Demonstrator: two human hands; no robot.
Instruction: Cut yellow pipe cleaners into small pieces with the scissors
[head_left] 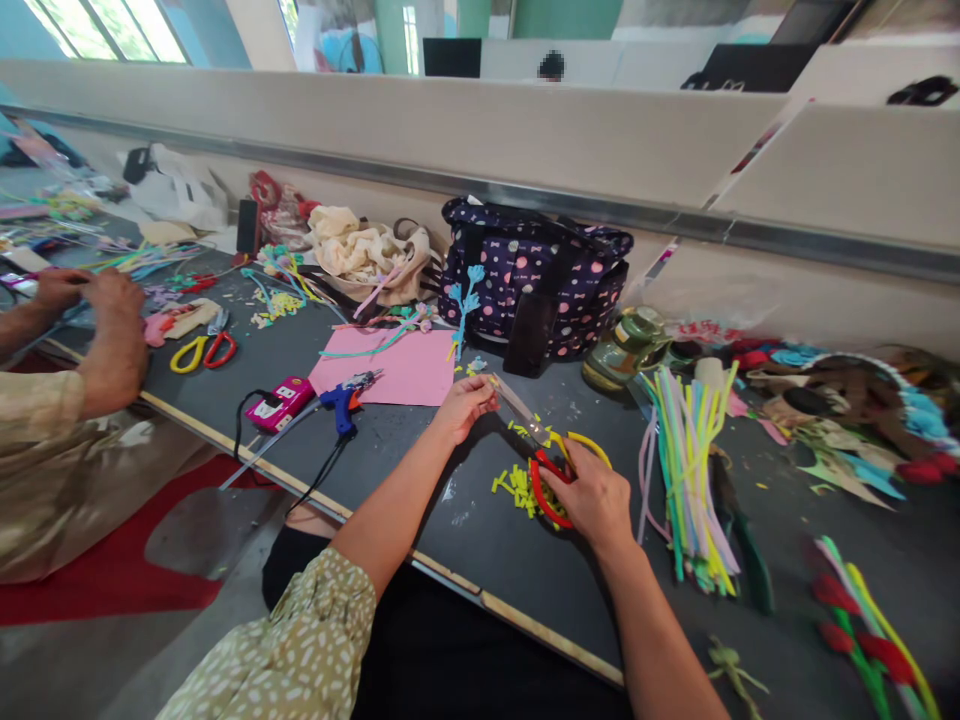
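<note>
My right hand [592, 490] grips a pair of scissors [536, 430] by its red and yellow handles. The blades point up and left, with their tips close to my left hand [469, 405]. The fingers of my left hand are pinched together, and a small yellow bit shows at their tips; its full shape is hidden. Under and beside the scissors lies a scatter of short yellow-green cut pieces [516, 488] on the dark table. A stem with light blue fuzzy flowers [466, 300] stands just behind my left hand.
A pink sheet [416, 370], a blue glue gun [343, 402] and a magenta box [281, 403] lie left. Behind are a dark patterned bag [525, 270] and a jar [622, 350]. Bundled pipe cleaners [694, 470] lie right. A co-worker's hands [112, 300] are far left, near other scissors [204, 350].
</note>
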